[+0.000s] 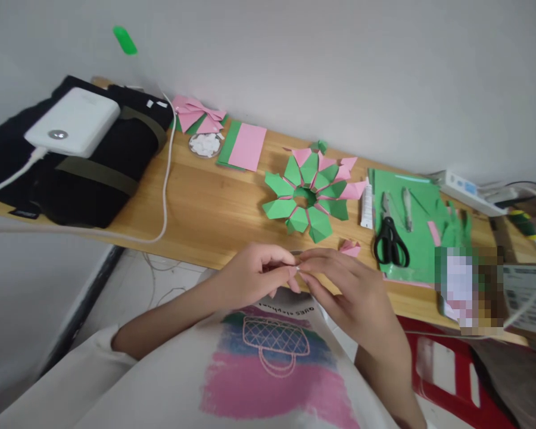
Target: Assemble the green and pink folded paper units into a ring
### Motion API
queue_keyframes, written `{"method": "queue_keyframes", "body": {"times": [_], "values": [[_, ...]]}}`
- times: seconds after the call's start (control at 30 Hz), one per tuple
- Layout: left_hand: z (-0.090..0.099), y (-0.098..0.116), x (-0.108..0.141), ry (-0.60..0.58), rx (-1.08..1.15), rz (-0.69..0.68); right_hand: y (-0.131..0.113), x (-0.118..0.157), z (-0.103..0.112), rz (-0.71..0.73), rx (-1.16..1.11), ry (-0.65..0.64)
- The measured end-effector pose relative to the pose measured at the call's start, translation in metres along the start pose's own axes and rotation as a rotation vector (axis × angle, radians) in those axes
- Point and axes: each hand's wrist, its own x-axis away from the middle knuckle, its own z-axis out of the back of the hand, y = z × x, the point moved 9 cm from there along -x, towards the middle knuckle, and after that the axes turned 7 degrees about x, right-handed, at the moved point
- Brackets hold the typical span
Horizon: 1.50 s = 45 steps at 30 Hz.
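Observation:
Near the table's front edge, my left hand [268,271] and my right hand [343,283] meet with their fingertips pinched together. Between them shows a small white piece [298,269], too small to tell what it is. Just beyond the hands lies a ring-shaped folded paper flower [312,229], green with pink points at its back and right. A small pink folded paper piece [350,247] rests beside my right hand.
A glue tube [366,205] and black-handled scissors [390,241] lie right, the scissors on a green sheet [420,256] with a cutter [407,208]. Pink paper [248,146], a dish of white bits [204,145] and a corded power bank [74,122] are left.

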Motion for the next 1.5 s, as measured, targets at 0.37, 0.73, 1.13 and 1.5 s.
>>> {"method": "queue_keyframes", "body": {"times": [0.37, 0.73, 1.13, 1.5], "values": [[0.002, 0.013, 0.001, 0.051, -0.194, -0.073, 0.023, 0.0, -0.011, -0.177, -0.212, -0.159], [0.003, 0.023, 0.005, 0.1, -0.304, -0.177, 0.019, -0.006, -0.002, -0.151, -0.182, -0.084], [0.004, 0.026, 0.003, 0.054, 0.02, -0.12, -0.012, -0.002, 0.016, 0.073, 0.081, 0.082], [0.027, 0.025, 0.023, 0.174, -0.13, -0.124, -0.017, 0.003, 0.012, 0.086, -0.14, 0.075]]}}
